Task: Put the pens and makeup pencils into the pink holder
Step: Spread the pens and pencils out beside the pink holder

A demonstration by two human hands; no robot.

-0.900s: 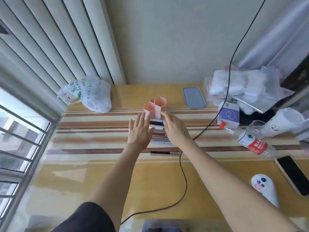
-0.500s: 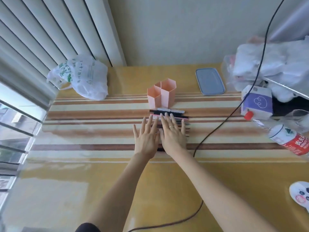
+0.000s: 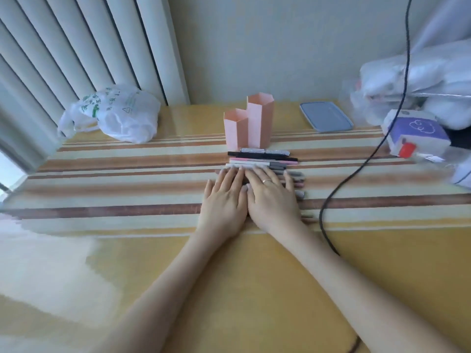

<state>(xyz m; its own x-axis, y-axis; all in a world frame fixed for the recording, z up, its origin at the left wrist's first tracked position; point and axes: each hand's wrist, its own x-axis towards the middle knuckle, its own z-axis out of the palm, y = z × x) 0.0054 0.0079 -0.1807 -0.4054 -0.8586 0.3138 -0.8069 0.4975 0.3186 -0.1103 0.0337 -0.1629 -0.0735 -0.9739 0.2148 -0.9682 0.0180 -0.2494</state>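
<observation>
Both hands, left and right, lie flat, fingers straight, side by side on the pens just before the holder.

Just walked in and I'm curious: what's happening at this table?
A person is laying both hands flat on a row of pens and makeup pencils lined up on the striped table. The left hand and right hand sit side by side. The pink holder stands upright just behind the row; no pen shows above its rim.
</observation>
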